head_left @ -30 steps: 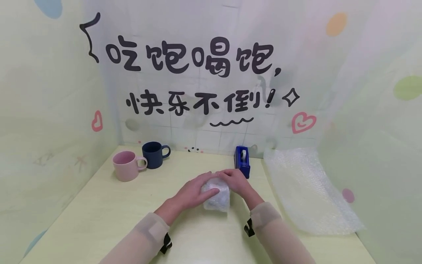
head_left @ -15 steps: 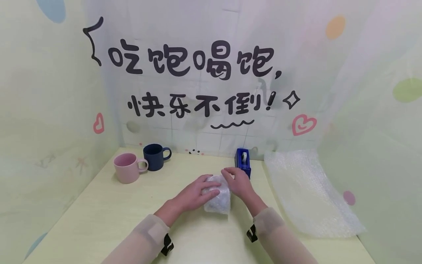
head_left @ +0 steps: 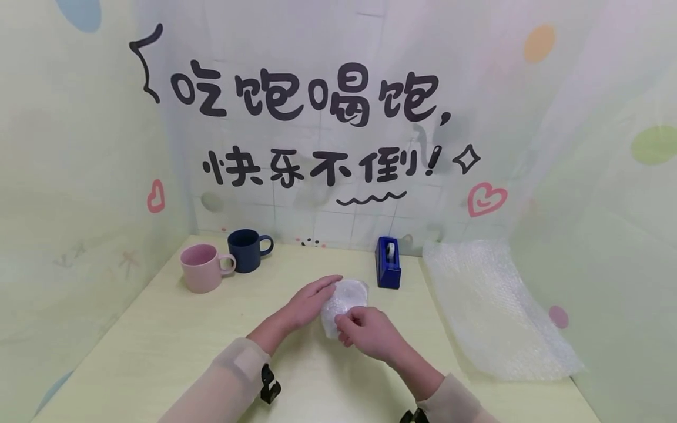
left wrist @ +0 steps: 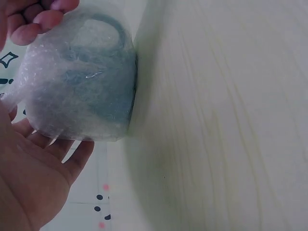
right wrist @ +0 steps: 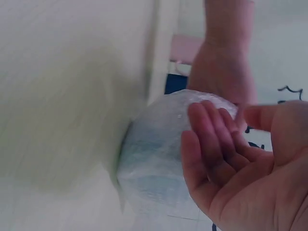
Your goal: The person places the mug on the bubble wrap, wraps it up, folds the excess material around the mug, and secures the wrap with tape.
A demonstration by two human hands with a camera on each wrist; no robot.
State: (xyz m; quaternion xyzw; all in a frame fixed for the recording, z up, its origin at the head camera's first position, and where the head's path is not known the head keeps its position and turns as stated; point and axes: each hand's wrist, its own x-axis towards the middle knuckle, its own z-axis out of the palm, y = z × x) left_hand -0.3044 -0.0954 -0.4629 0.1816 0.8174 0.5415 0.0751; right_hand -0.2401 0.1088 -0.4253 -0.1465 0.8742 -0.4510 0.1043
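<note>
A mug wrapped in bubble wrap [head_left: 345,296] stands on the table between my hands. In the left wrist view the wrapped mug [left wrist: 91,86] shows bluish-grey through the plastic, its handle visible. My left hand [head_left: 311,302] lies along its left side, fingers extended against the wrap and partly hidden behind it in the left wrist view. My right hand [head_left: 370,333] is at the near right side of the mug, overlapping it in the head view. In the right wrist view the right hand's fingers [right wrist: 211,137] are loosely curled, the thumb stands apart, and nothing shows between them.
At the back left stand a pink mug [head_left: 203,270] and a dark blue mug [head_left: 245,252]. A blue tape dispenser [head_left: 388,267] is behind the wrapped mug, slightly right. A sheet of bubble wrap [head_left: 497,311] lies along the table's right side.
My right hand has come from the far right top of the wrapped mug toward me, to its near side. The left hand's fingers have shifted from over the mug to its left side.
</note>
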